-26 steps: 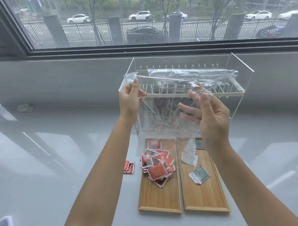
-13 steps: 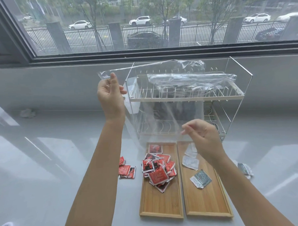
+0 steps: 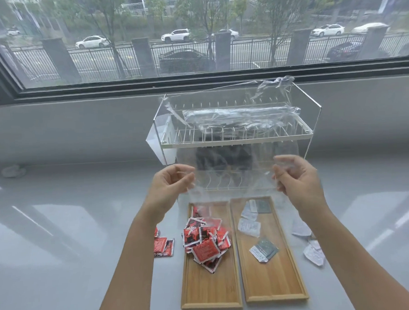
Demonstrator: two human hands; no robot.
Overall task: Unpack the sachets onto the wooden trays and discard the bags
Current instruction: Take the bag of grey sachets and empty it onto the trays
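Note:
Both hands hold up an empty clear plastic bag [image 3: 232, 177] above the two wooden trays. My left hand [image 3: 170, 186] pinches its left edge and my right hand [image 3: 297, 179] grips its right edge; the bag's far end rises to the rack top. A pile of red sachets [image 3: 205, 241] lies on the left tray [image 3: 210, 291]. Several white and grey sachets [image 3: 250, 226] lie on the right tray [image 3: 275, 282]. Some red sachets [image 3: 164, 246] lie on the table left of the trays, and white sachets [image 3: 313, 253] lie right of them.
A white wire two-tier rack [image 3: 235, 139] stands behind the trays, with another clear bag [image 3: 239, 120] on its upper shelf. A window runs along the back wall. A small grey object [image 3: 12, 171] sits at the far left on the grey table.
My left hand has come down from beside the rack to level with my right hand. The bag is now stretched between both hands, and the view has tilted up.

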